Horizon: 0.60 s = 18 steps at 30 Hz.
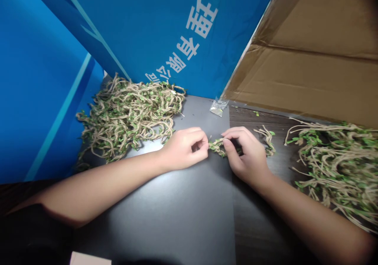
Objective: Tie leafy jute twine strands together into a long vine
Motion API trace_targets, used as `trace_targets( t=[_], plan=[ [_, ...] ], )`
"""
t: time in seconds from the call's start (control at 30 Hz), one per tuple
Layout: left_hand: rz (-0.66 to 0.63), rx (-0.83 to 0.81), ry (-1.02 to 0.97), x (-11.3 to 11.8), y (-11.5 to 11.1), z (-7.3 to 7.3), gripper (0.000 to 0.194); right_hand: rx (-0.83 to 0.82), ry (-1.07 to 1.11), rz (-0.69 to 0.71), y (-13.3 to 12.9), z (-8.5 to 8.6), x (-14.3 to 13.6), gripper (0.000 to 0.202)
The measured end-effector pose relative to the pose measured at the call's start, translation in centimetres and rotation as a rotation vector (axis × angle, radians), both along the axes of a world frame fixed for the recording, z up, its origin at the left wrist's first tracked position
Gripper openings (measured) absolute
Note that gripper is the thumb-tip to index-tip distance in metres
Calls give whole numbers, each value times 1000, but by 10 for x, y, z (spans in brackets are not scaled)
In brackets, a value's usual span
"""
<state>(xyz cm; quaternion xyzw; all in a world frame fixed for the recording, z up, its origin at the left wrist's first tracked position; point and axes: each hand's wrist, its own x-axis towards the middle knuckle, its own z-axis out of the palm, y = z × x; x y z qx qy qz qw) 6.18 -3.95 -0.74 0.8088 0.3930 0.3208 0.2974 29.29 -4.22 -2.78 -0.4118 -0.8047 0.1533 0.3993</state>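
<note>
Fingertips of both left hand [203, 146] and right hand [226, 137] pinch leafy twine [217, 147], palms partly curled.

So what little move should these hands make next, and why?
Perhaps ease the left hand and right hand slightly apart: the leafy cord looks bunched in the short gap between their fingertips, so a gentle pull might straighten it and show its strands better.

Likely a craft workshop: leafy twine heaps lie at both ends of the worktop [159, 210], with a blue lettered panel [165, 28] and brown cardboard [313, 72] behind it.
</note>
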Motion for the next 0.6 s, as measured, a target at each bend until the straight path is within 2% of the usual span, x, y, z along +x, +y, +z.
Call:
trace_targets(
  t=[0.1,0.23,0.3,0.4,0.6],
  plan=[
    [1,7,2,0,0,0,10,0,-35,7,0,-1,0,14],
    [4,13,6,0,0,0,10,93,-140,149,-4,2,-1,39],
    [-5,2,5,0,0,0,11,116,-181,171,-5,4,-2,37],
    [-5,1,5,0,0,0,10,123,-186,132,-5,3,-1,35],
    [1,-6,6,0,0,0,8,217,-256,175,-4,-1,1,50]
  ],
)
